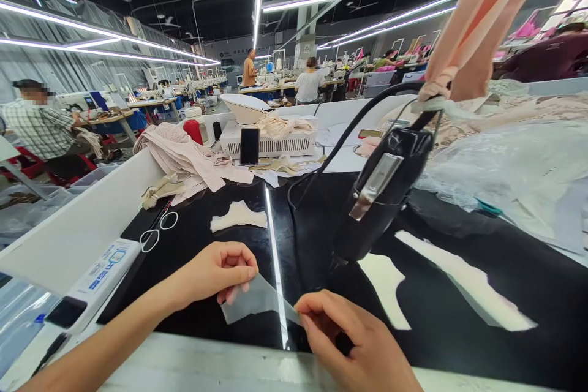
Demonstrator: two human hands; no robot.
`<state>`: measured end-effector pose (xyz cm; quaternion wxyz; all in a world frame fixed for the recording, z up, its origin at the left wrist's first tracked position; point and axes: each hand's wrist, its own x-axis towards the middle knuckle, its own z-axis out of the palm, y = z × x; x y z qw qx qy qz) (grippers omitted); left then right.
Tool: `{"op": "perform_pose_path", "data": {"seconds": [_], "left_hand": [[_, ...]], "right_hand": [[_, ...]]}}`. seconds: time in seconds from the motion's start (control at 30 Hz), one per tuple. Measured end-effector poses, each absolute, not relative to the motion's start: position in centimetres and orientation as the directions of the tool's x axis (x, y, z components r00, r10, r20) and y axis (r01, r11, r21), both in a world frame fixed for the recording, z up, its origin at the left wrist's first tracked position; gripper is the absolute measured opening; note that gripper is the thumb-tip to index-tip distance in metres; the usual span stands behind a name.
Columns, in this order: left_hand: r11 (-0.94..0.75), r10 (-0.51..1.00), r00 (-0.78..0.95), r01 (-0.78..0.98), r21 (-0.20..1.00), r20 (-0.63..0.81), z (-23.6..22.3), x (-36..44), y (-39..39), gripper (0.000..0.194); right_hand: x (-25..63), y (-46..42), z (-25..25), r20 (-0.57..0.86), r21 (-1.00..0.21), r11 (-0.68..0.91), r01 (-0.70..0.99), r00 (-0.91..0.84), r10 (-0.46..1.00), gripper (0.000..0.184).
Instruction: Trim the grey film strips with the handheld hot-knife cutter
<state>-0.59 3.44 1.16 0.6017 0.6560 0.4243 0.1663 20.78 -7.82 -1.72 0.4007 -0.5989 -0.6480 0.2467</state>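
A sheer, whitish piece of fabric [257, 301] stretches between my two hands above the black work surface [197, 331]. My left hand [223, 272] pinches its upper edge between thumb and fingers. Its right corner is caught between the thumb and forefinger of my right hand [344, 331]. Beyond my left hand lies a cream cut piece [239, 216] with curved edges. To the right of my hands rest another cream piece [386, 288] and a long cream piece [463, 275] with sheer fabric along its edge.
A black hand-held device [386, 190] with a metal plate hangs from pink cloth [482, 24], its cable curving left. White-handled scissors [158, 231] lie at the left, near a white box [108, 269]. Pale fabric strips [179, 153] and a phone [250, 146] are at the back; plastic [509, 165] lies right.
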Motion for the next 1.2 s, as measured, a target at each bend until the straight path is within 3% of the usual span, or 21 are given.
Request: {"op": "perform_pose_path", "data": {"seconds": [0.17, 0.43, 0.63, 0.87, 1.1, 1.2], "left_hand": [[-0.068, 0.790, 0.553, 0.507, 0.859, -0.264, 0.5, -0.5, 3.7, 0.028], [-0.319, 0.861, 0.505, 0.624, 0.714, -0.057, -0.6, 0.3, 4.1, 0.013], [-0.345, 0.868, 0.495, 0.667, 0.660, -0.047, -0.6, 0.5, 4.1, 0.015], [-0.345, 0.881, 0.473, 0.641, 0.686, 0.002, -1.9, 0.0, 4.7, 0.026], [-0.254, 0.906, 0.424, 0.559, 0.790, -0.009, -2.4, -0.8, 4.3, 0.039], [-0.165, 0.923, 0.378, 0.552, 0.817, -0.068, -3.0, -1.2, 4.3, 0.050]], "right_hand": [[20.7, -7.3, -2.9, 0.240, -0.681, 0.146, 0.717, 0.030, 0.970, 0.019], [21.2, -6.4, -5.3, 0.466, -0.344, 0.315, 0.884, -0.131, 0.875, 0.021], [21.2, -6.4, -5.2, 0.504, -0.279, 0.333, 0.901, -0.158, 0.849, 0.022], [21.5, -6.3, -5.8, 0.621, -0.136, 0.340, 0.930, -0.188, 0.761, 0.023], [22.9, -8.6, -4.8, 0.578, -0.204, 0.302, 0.931, -0.134, 0.805, 0.027], [26.3, -9.5, -3.8, 0.525, -0.187, 0.158, 0.970, -0.038, 0.850, 0.027]]}}
